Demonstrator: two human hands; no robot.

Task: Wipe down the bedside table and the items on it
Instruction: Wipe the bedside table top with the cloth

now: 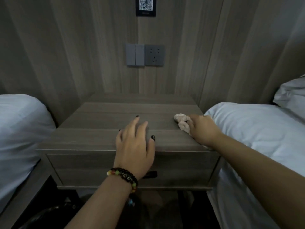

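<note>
The dark wood bedside table (92,128) stands between two beds, with one drawer in its front. My left hand (134,146) rests flat over the table's front edge, fingers spread, holding nothing; a beaded bracelet circles that wrist. My right hand (202,129) presses a crumpled pinkish cloth (182,122) onto the right side of the tabletop, close to the right bed. Part of the cloth is hidden under the hand. I see no other items on the tabletop.
White bedding (19,129) lies to the left and a white duvet (257,133) with a pillow (292,95) to the right. On the wood wall behind are light switches (135,54), a socket (154,55) and a QR-code plaque (146,5). The drawer handle (151,174) is dark.
</note>
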